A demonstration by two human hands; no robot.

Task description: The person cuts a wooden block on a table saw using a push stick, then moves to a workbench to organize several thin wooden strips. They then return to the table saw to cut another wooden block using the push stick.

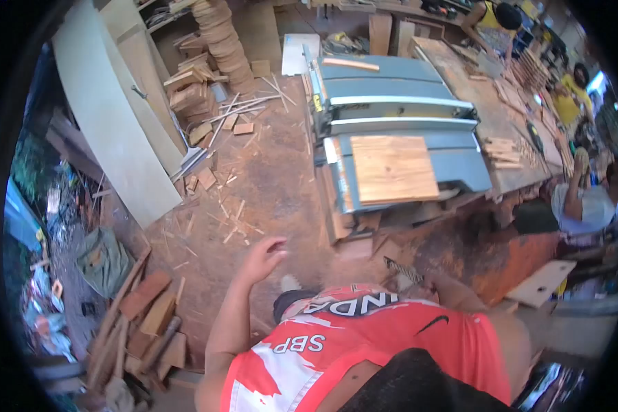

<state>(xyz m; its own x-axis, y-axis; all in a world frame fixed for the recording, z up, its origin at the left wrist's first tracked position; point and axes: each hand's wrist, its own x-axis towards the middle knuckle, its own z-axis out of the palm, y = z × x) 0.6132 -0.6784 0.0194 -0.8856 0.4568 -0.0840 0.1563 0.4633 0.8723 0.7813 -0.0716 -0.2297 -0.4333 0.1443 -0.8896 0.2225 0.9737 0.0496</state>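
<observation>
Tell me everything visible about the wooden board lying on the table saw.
The wooden board is a pale, roughly square sheet, plywood by its look, with fine grain lines across its face. It lies flat on the grey-blue table saw, at the end nearest the camera. Nothing rests on it and no hand touches it; the open left hand hangs over the floor, well apart.

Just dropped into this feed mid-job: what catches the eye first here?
The grey table saw stands in the upper middle, with a wooden board lying flat on its near end. To its left, offcuts and a stack of round wooden discs crowd the dirt floor. Lower down, above a red shirt, the left hand hangs open, holding nothing.
</observation>
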